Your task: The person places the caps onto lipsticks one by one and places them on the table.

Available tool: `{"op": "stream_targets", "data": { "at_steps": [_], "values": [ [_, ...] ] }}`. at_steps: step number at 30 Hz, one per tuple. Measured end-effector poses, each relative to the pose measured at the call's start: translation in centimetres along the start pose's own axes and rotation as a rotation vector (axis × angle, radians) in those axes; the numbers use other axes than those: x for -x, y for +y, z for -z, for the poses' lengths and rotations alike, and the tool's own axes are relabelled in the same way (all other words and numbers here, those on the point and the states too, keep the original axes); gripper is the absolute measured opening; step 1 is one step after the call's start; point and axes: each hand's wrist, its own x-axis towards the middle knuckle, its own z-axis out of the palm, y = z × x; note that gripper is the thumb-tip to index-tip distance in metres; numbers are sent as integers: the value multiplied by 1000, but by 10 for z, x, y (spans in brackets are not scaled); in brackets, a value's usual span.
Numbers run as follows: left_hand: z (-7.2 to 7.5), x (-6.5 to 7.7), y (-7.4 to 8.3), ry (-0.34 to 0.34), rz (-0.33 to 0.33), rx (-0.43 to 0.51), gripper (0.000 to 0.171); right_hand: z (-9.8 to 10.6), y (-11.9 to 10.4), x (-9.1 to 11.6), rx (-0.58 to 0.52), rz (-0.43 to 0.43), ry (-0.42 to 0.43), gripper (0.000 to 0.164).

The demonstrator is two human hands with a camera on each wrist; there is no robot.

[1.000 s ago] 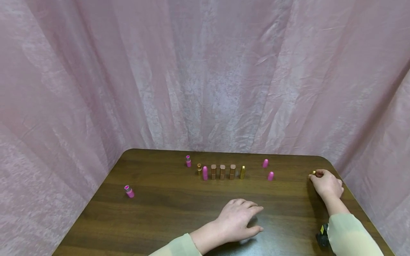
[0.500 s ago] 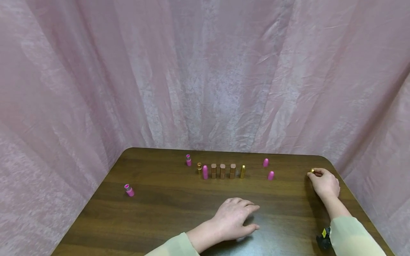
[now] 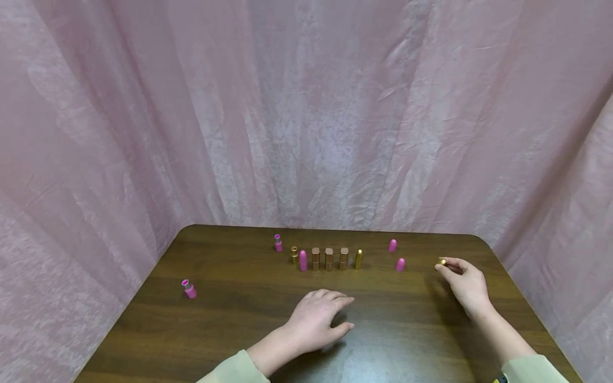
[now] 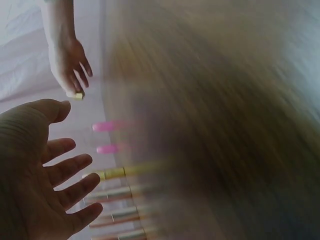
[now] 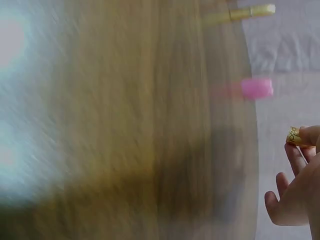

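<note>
My right hand (image 3: pixel 469 290) pinches a small gold lipstick cap (image 5: pixel 294 135) between thumb and fingertips, over the right part of the table. Left of it stand two pink lipstick caps (image 3: pixel 400 264). My left hand (image 3: pixel 313 322) hovers low over the middle front of the table, palm down, fingers spread, holding nothing. Behind it runs an upright row: an uncapped gold lipstick (image 3: pixel 294 256), a pink lipstick (image 3: pixel 303 261), three brown lipsticks (image 3: pixel 329 259) and a capped gold lipstick (image 3: pixel 358 259). Two uncapped pink lipsticks stand apart, one behind the row's left end (image 3: pixel 278 243), one far left (image 3: pixel 189 289).
The dark wood table (image 3: pixel 230 319) has rounded far corners. Pink velvet curtains (image 3: pixel 306 117) hang close behind it and along both sides. Light glares off the tabletop near the front middle.
My right hand has moved left from near the table's right edge, carrying the gold lipstick cap. My left hand has also shifted left, fingers still spread. The standing lipsticks stay in place.
</note>
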Motion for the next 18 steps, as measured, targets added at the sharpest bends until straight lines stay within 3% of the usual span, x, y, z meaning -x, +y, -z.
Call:
{"op": "stream_targets", "data": {
  "at_steps": [6, 9, 12, 18],
  "values": [
    [3, 14, -18, 8, 59, 41, 50, -11, -18, 19, -177, -18, -64, 55],
    [4, 19, -25, 14, 71, 45, 49, -17, -26, 28, -250, -72, -121, 61],
    [5, 24, -31, 16, 83, 49, 48, -25, -32, 36, -391, -149, -182, 61],
    [6, 33, -49, 21, 161, 97, 46, -39, -41, 51, -703, -287, -284, 29]
  ]
}}
